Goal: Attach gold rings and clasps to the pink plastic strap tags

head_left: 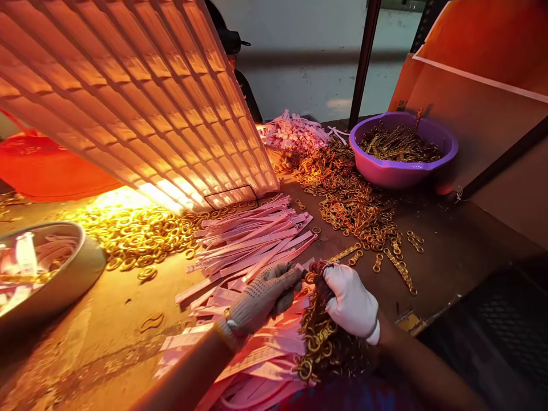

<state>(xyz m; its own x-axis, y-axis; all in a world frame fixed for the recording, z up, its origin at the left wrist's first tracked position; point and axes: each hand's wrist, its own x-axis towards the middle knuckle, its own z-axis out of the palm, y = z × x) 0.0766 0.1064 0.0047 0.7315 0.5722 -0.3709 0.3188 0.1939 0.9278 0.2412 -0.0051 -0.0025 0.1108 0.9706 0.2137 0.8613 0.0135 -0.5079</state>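
Observation:
My left hand (269, 294), in a grey dotted glove, is closed in a pinch over the strips. What lies between its fingertips is too small to make out. Close beside it, my right hand (351, 299), in a white glove with dark red fingertips, is closed on a brass ring (309, 278). A pinkish strip end shows just above the ring. Below my right hand hangs a thick bunch of linked brass rings (314, 342), partly in shadow. Flat pink strips (252, 242) lie in a layered pile under and beyond my left hand.
Loose brass rings (141, 234) are heaped at left under a slanted ribbed panel (141, 91). A round bowl (92, 257) holds strips. Brass links (359, 211) spread toward a purple basin (402, 168) of chains. More pink pieces (291, 131) are piled behind; a red-orange tub (47, 165) is far left.

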